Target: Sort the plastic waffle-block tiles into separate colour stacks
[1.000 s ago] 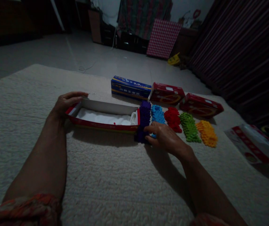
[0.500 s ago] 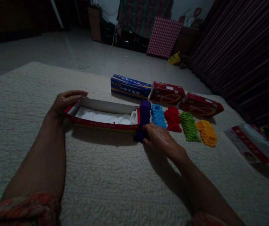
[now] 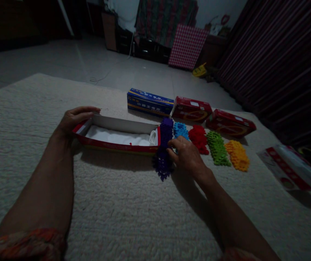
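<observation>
An open, shallow red box [image 3: 117,146] lies before me, with white cloth-like material [image 3: 117,136] and a loop of white cord [image 3: 152,137] inside. My left hand [image 3: 76,117] is wrapped around its left end, fingers along the far corner. Purple toothed plastic blocks [image 3: 166,130] are lined up against the box's right end. The nearest purple piece [image 3: 163,165] lies flat and spread out toward me. Just right of it is my right hand [image 3: 186,154], thumb and fingers apart, fingertips close to the purple blocks; whether they touch is unclear.
Rows of light blue [image 3: 180,129], red [image 3: 199,139], green [image 3: 218,148] and yellow blocks [image 3: 237,155] extend rightward. Behind stand a blue carton [image 3: 150,103] and two red cartons [image 3: 192,108]. A plastic-wrapped package [image 3: 294,168] lies at right on the quilted cover [image 3: 117,210].
My right hand has loosened and shifted slightly right, away from the purple blocks. The nearest purple piece has tipped down toward me. My left hand stays on the box.
</observation>
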Available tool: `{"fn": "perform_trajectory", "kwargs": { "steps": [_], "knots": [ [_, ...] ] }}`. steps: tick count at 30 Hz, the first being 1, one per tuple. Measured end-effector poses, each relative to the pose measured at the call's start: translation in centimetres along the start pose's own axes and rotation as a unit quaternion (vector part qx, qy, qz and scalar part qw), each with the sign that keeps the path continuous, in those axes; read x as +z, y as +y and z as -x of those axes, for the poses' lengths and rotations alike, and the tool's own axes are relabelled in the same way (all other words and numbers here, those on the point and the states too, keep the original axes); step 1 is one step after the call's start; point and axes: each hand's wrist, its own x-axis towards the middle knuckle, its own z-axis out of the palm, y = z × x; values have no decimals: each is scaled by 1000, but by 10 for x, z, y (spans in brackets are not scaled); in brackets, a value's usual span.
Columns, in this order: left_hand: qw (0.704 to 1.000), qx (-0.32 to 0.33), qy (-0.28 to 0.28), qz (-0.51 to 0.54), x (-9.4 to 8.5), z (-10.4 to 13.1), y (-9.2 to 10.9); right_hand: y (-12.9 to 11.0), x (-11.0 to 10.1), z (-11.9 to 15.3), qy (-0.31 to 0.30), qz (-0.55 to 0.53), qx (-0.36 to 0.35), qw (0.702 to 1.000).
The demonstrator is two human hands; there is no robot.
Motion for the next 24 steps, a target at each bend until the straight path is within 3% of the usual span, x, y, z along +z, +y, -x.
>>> {"fn": "perform_trajectory", "kwargs": {
  "steps": [4,9,16,24],
  "knots": [
    [1000,-10,-7,14,-1,0,-1,-3,11,0,22,50,10,998],
    [999,-20,-13,25,-1,1,-1,-6,8,0,11,72,5,997],
    [1000,-10,-22,-20,-5,3,-1,-2,6,-2,40,46,-5,998],
    [999,-29,-27,8,-15,2,1,8,3,-3,88,20,-18,996]
  ]
}}
